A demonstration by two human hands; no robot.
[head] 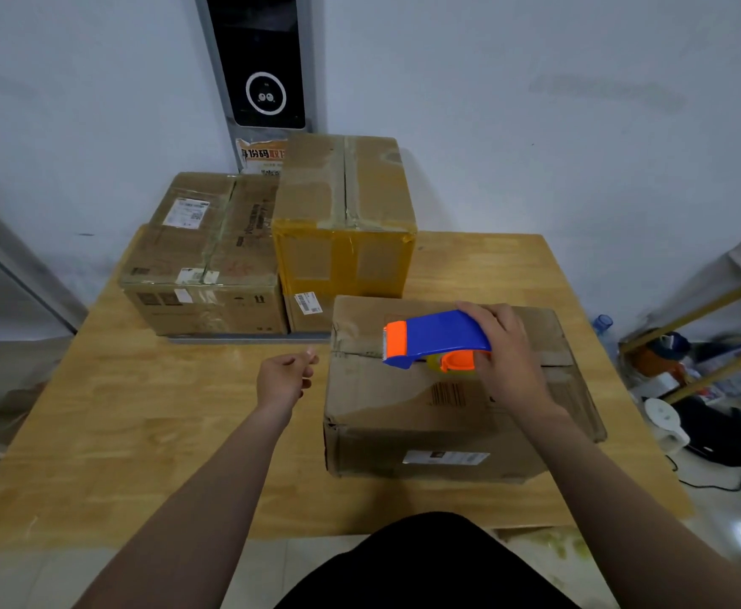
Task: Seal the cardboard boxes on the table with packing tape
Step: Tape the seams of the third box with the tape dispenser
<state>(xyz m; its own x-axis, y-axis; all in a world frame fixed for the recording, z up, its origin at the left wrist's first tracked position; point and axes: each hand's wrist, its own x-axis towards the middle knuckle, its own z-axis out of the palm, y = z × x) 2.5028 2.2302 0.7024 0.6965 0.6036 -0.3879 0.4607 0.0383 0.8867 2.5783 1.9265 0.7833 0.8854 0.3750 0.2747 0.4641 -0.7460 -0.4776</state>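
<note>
Grips blue-and-orange tape dispenser (pixel 436 338) in right hand (pixel 507 358), fingers curled over the handle, cutter end pointing left. Keeps it low over the top seam of the near box (pixel 403 415), by that box's left edge; contact unclear. Holds left hand (pixel 285 378) just left of the near box, over the table (pixel 140 410), fingers loosely curled. Behind the near box, yellow-taped box (pixel 344 222); back-left of it, low labelled box (pixel 203 257).

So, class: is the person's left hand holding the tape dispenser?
No, the right hand grips the tape dispenser atop the near box; the left hand is beside that box.
</note>
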